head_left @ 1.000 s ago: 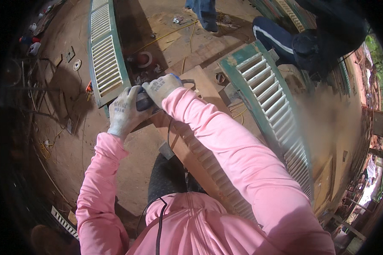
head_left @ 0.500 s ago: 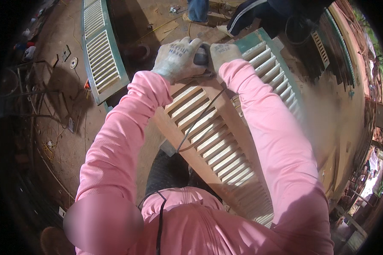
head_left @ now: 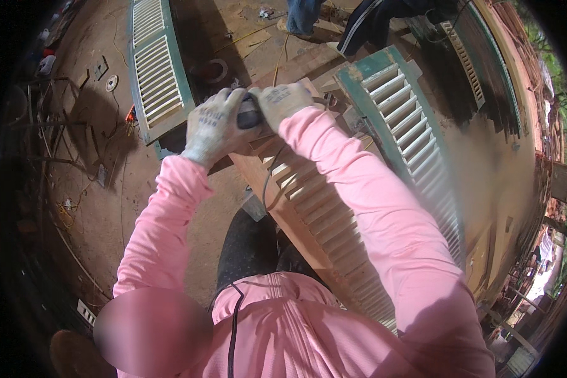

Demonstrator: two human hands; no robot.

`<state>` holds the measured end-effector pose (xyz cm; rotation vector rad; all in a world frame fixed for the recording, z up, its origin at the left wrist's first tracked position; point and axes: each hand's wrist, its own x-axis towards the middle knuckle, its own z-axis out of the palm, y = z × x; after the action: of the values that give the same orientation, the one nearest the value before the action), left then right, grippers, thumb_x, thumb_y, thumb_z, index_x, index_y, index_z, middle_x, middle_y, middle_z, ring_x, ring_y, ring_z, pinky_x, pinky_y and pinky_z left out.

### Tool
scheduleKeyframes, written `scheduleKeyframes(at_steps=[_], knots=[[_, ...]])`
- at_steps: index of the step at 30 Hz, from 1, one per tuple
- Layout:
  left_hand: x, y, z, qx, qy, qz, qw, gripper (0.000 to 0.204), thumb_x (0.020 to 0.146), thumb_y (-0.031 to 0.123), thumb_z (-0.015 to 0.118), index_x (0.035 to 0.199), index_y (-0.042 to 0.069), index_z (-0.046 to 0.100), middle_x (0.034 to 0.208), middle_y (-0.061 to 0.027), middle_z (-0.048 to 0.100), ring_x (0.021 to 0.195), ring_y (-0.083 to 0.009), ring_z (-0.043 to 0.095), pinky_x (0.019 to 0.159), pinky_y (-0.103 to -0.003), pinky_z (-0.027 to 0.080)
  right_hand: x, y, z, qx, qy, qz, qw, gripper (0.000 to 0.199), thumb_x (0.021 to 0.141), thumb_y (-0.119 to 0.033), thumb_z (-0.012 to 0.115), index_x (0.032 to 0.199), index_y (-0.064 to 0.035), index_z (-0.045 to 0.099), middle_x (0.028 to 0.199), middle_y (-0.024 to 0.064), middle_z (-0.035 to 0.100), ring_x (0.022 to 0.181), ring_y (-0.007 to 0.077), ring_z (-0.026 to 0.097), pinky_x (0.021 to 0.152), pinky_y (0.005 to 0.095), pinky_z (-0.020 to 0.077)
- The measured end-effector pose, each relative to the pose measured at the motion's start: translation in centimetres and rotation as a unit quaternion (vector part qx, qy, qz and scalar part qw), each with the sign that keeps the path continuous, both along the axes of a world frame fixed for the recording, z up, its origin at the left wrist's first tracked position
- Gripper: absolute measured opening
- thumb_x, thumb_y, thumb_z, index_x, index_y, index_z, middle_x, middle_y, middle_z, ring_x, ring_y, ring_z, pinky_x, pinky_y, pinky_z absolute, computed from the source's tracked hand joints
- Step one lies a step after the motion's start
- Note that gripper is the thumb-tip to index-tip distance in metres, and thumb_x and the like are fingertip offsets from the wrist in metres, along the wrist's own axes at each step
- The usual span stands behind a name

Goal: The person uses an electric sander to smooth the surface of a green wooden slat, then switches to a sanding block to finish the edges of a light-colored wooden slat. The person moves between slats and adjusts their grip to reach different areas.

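Note:
Both my gloved hands are closed round a dark, rounded power sander [head_left: 250,112]. My left hand [head_left: 215,126] wraps its left side, and my right hand [head_left: 283,104] grips it from the right. The sander sits at the far end of a bare-wood louvred shutter [head_left: 296,227], whose slats run back toward my body. Its underside is hidden by my gloves, so the exact contact does not show. A black cord [head_left: 266,189] trails from it over the shutter's left rail. My right forearm covers part of the slats.
Right of my work lies a green-framed louvred shutter [head_left: 353,80], with dust hazing the air beside it. Another green shutter [head_left: 184,94] stands at the left. Two people's legs [head_left: 302,16] show at the far side. A metal frame [head_left: 57,126] is at far left.
Both hands and the sander have shifted left and slightly nearer across the shutter's end. More of the green shutter on the right now shows. My grip looks the same.

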<state>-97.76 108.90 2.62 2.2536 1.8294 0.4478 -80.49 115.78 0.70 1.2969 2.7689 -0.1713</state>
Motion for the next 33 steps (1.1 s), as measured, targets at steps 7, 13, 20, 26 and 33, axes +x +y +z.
scheduleKeyframes(at_steps=[7,13,20,26,33], knots=[[-3.7,-5.7,0.2,-0.033,-0.022,0.094,0.995,0.072,0.073,0.047,0.088,0.129,0.008,0.063,0.119,-0.0153,0.068,0.109,-0.0346,0.069,0.093,-0.044,0.054,-5.9,-2.9,-0.2,-0.042,0.013,0.096,0.994,0.023,0.101,-0.023,0.055,0.120,-0.0172,0.067,0.108,0.0066,0.078,0.100,0.0263,0.077,0.080,0.0433,0.0609],[-2.2,-2.8,1.2,-0.046,0.005,0.060,0.997,0.066,0.076,0.043,0.084,0.128,0.010,0.063,0.116,-0.0145,0.068,0.108,-0.0358,0.069,0.091,-0.046,0.054,-3.9,-0.9,0.3,-0.053,0.015,0.078,0.995,0.025,0.103,-0.023,0.053,0.123,-0.0165,0.065,0.110,0.0083,0.078,0.102,0.0279,0.076,0.081,0.0432,0.0608],[4.2,4.9,0.3,-0.045,0.026,-0.014,0.999,0.068,0.079,0.052,0.080,0.131,0.013,0.061,0.118,-0.0134,0.068,0.109,-0.0360,0.069,0.090,-0.046,0.056,4.4,4.2,-0.2,0.014,-0.004,0.004,1.000,0.025,0.099,-0.019,0.057,0.121,-0.0175,0.068,0.106,0.0099,0.078,0.100,0.0279,0.076,0.080,0.0412,0.0614],[8.9,11.0,0.5,-0.010,0.010,-0.103,0.995,0.067,0.080,0.058,0.077,0.130,0.016,0.062,0.118,-0.0143,0.069,0.109,-0.0349,0.070,0.092,-0.048,0.056,10.1,7.9,-0.1,0.053,-0.082,-0.112,0.989,0.025,0.097,-0.018,0.056,0.105,-0.0136,0.079,0.106,0.0116,0.079,0.100,0.0277,0.077,0.082,0.0420,0.0611],[8.9,8.7,0.1,-0.019,0.006,-0.099,0.995,0.068,0.081,0.058,0.075,0.131,0.015,0.061,0.118,-0.0153,0.069,0.110,-0.0350,0.070,0.091,-0.047,0.056,9.4,5.2,1.6,0.004,-0.133,-0.129,0.983,0.025,0.099,-0.019,0.054,0.107,-0.0145,0.078,0.104,0.0110,0.079,0.100,0.0282,0.077,0.082,0.0425,0.0609]])
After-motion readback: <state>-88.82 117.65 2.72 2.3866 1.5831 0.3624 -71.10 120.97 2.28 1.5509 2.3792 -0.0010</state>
